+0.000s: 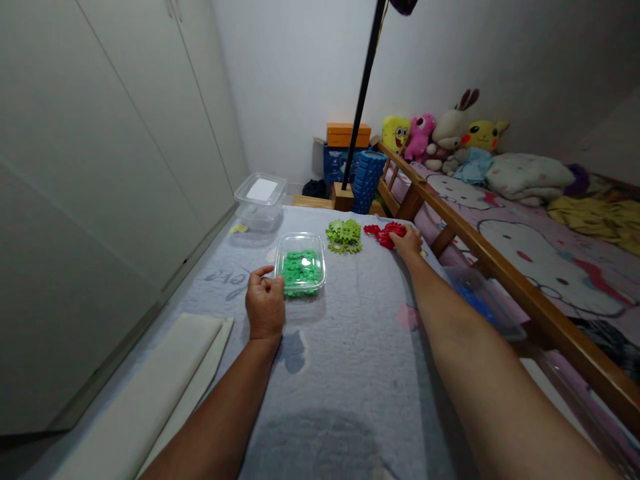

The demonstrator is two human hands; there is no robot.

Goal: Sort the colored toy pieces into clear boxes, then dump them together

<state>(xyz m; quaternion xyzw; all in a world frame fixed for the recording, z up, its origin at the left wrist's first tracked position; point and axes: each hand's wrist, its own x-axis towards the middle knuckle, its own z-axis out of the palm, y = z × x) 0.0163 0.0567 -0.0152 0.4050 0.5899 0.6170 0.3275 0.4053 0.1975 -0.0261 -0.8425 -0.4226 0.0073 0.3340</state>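
A clear plastic container (321, 280) stands mid-table with several bright green plastic pieces (301, 268) inside. My left hand (265, 303) is closed at its near left corner, fingers curled against the rim. Far to the right, my right hand (410, 243) reaches to a small heap of red plastic pieces (385, 233); its fingers are closed on some of them, and how many is hidden. Between the container and the red heap lies a pile of yellow-green plastic pieces (344, 236), shaped like snowflakes or gears and touched by neither hand.
Another clear container (260, 200) stands at the far left, with a yellow scrap (239, 229) before it. A folded white board (155, 380) lies near left. Along the right runs a wooden bed rail (465, 220), with a clear box of blue pieces (480, 300) beside the table.
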